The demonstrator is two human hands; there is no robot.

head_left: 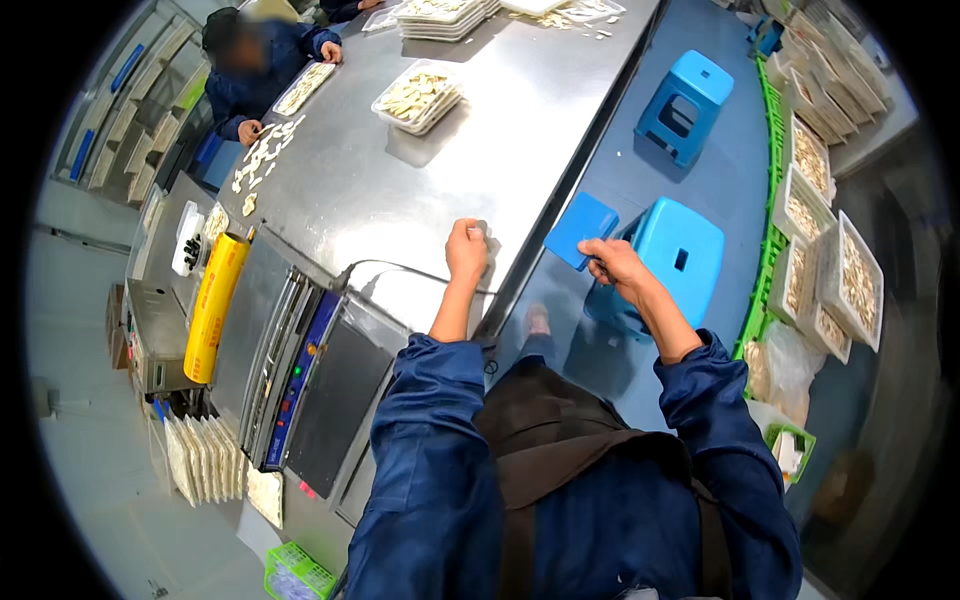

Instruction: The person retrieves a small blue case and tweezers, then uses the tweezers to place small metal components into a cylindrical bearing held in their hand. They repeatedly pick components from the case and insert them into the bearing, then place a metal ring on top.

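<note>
My right hand (614,264) grips a flat blue rectangular plate with rounded corners (580,230) by its edge. It holds the plate past the steel table's edge, beside a blue plastic stool (680,250). My left hand (466,250) is closed in a loose fist over the steel table (500,140), close to its right edge. Whatever those curled fingers may hold is hidden. A dark cable (400,266) runs along the tabletop just behind and left of that wrist.
On the left stand a wrapping machine (300,370) and a yellow film roll (216,308). Stacked trays of pale slices (415,95) sit on the table. A co-worker (255,70) handles slices at far left. Another stool (686,105) and crates of slices (855,280) stand right.
</note>
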